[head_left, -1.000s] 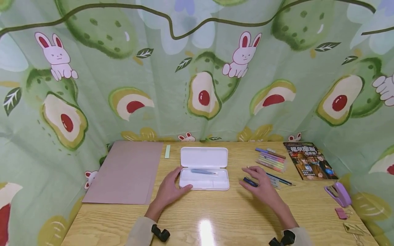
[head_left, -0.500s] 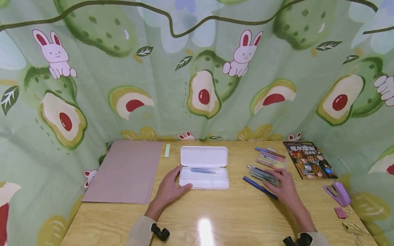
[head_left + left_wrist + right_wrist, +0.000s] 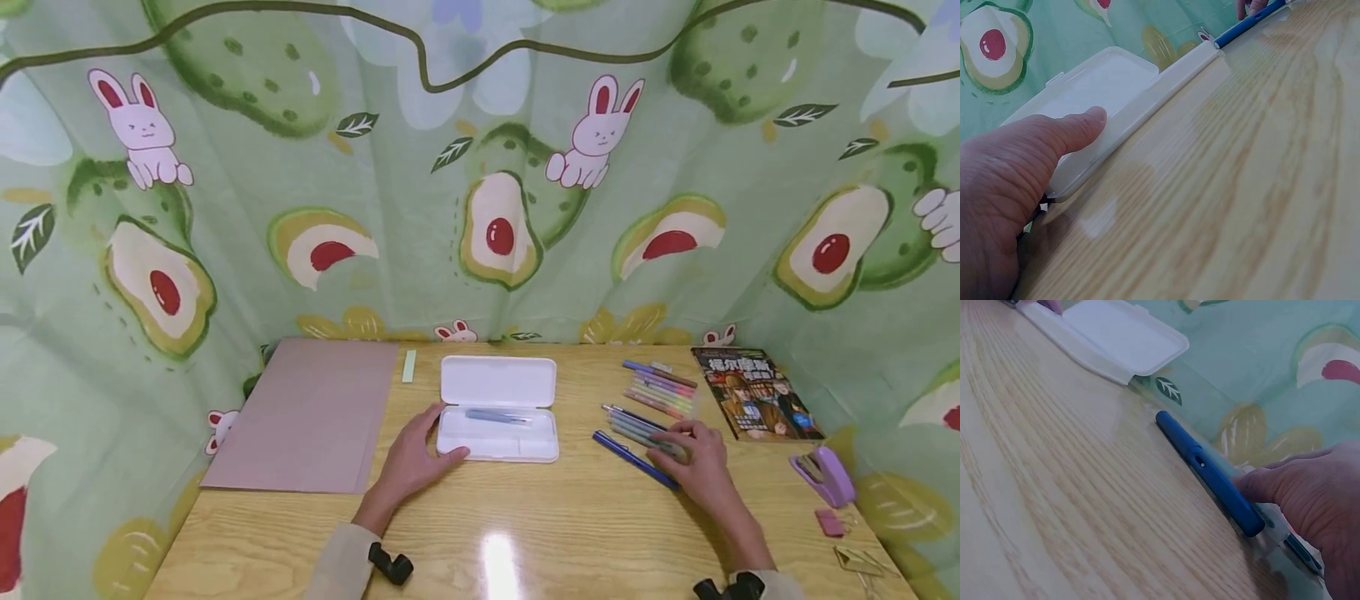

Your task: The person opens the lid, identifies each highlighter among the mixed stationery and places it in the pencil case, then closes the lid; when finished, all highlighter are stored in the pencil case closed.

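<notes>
A white pencil case (image 3: 498, 447) lies with its lid (image 3: 498, 381) raised, and a slim pale-blue pen-like item (image 3: 497, 417) rests inside. My left hand (image 3: 415, 454) holds the case's left end, thumb over the front rim and fingers at the back. My right hand (image 3: 697, 467) is at the right end of a bundle of slim pens (image 3: 633, 427), thumb and fingers on either side of them; the fingers cover that end. Just in front of the bundle lies a blue pen (image 3: 633, 459), seen close up in the right wrist view near my thumb (image 3: 1260, 487).
Behind the bundle are several coloured pens (image 3: 660, 392). At the right lie a comic-style book (image 3: 753, 396), a purple stapler (image 3: 828, 475), a pink clip (image 3: 830, 522) and a gold clip (image 3: 858, 560). At the left are a mauve sheet (image 3: 307, 417) and a pale green strip (image 3: 408, 367).
My right hand has moved right from above the blue pen to the right end of the pen bundle, uncovering the blue pen. The left hand stays on the case.
</notes>
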